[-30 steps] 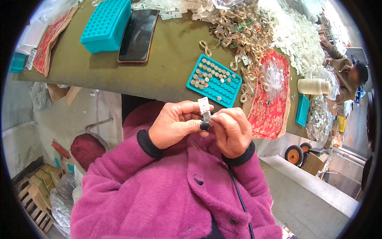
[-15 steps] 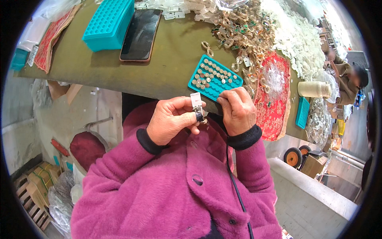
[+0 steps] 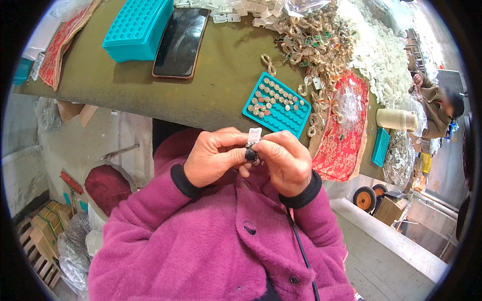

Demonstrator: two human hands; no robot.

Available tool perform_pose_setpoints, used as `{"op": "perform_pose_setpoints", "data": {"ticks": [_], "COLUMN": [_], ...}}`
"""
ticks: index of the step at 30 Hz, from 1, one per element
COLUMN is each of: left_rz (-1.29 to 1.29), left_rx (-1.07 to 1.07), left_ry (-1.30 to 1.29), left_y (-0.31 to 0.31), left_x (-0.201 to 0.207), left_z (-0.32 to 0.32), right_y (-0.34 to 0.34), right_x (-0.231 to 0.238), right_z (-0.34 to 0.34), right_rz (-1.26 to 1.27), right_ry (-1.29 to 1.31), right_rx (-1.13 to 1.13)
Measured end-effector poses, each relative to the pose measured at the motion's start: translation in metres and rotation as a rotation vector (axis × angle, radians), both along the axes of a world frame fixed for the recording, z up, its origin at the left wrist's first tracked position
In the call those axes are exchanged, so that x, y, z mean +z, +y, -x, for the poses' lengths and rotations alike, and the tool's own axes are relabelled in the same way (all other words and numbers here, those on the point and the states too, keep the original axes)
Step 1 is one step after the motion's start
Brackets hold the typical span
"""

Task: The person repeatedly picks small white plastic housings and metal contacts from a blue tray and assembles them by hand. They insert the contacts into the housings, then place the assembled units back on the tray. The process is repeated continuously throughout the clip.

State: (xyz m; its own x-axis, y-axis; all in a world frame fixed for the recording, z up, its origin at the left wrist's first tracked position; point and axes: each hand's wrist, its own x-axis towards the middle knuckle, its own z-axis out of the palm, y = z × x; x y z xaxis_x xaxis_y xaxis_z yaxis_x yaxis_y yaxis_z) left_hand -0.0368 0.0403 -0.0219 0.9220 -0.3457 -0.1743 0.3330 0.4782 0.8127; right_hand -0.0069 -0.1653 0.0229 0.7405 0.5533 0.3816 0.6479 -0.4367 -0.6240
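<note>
My left hand [image 3: 211,158] pinches a small white plastic case [image 3: 254,135] with its flap standing up, in front of my coat at the table edge. A black wrap or band [image 3: 250,154] shows at the thumb tip. My right hand [image 3: 287,163] is closed, thumb and fingertips pressed together against the case's right side; anything between them is hidden. Just beyond the hands lies a teal tray [image 3: 291,119] with rows of small round button cells [image 3: 273,93] in its dimples. Its nearer right rows have bare dimples.
A phone [image 3: 182,45] lies beside stacked teal trays [image 3: 131,37]. Tangled wire bundles [image 3: 316,42] and a heap of white plastic parts [image 3: 384,60] cover the far right. Red patterned cloth [image 3: 344,140] hangs over the edge near a thread spool [image 3: 396,119]. Another person [image 3: 437,108] sits at right.
My right hand has come left from the tray's near edge to the white case, its fingertips now at the case. My left hand still holds the case. The view has shifted slightly.
</note>
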Motion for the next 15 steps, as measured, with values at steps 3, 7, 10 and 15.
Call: {"op": "perform_pose_setpoints", "data": {"ticks": [3, 7, 10, 15], "left_rz": [-0.040, -0.080, -0.015, 0.107], "left_rx": [0.014, -0.025, 0.004, 0.049], "left_ry": [0.014, 0.090, 0.102, 0.132], "left_y": [0.006, 0.015, 0.014, 0.006], "left_x": [-0.002, 0.000, 0.001, 0.001], "left_z": [0.000, 0.000, -0.001, 0.002], "right_y": [0.005, 0.010, 0.013, 0.017], "right_x": [0.000, -0.005, -0.009, -0.009], "right_z": [-0.011, -0.031, -0.038, -0.035], "right_rz": [-0.078, 0.188, 0.332, 0.278], "right_ry": [0.076, -0.109, -0.175, -0.153], "right_rx": [-0.101, -0.210, -0.228, -0.263]}}
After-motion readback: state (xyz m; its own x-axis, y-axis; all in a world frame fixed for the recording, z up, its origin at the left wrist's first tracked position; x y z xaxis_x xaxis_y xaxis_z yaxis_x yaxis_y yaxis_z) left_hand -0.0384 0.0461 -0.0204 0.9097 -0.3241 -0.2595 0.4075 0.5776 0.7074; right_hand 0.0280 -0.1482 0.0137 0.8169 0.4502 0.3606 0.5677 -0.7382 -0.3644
